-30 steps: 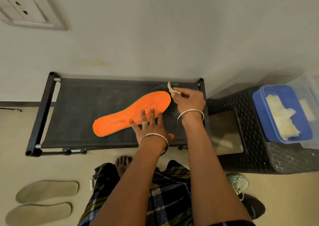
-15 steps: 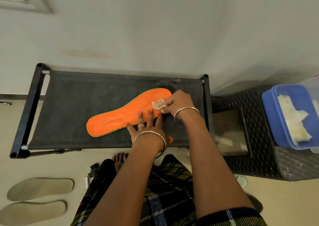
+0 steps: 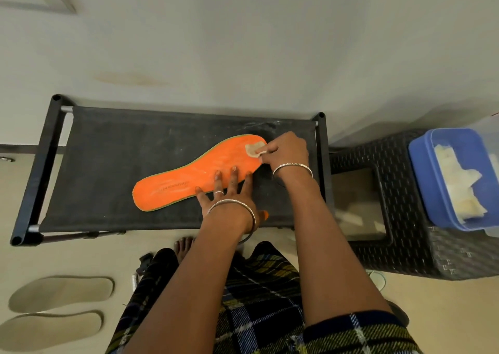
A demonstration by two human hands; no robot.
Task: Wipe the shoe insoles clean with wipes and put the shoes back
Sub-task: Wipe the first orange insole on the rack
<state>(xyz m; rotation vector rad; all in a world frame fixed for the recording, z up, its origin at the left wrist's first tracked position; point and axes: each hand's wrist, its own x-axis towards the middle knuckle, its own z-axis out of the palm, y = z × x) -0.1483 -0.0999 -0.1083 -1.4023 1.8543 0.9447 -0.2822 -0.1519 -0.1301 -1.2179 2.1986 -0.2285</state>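
Rack [image 3: 108, 164]: left hand [image 3: 229, 197] flat on insole [image 3: 189, 175]; wipe [image 3: 253, 149], pinched by right hand [image 3: 286, 151], now down.

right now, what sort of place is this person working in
Probably a home, likely an entryway corner: a low black fabric-topped shoe rack stands by a plain painted wall, two loose beige insoles lie on the cream floor, and a dark woven-pattern plastic stool sits beside it.
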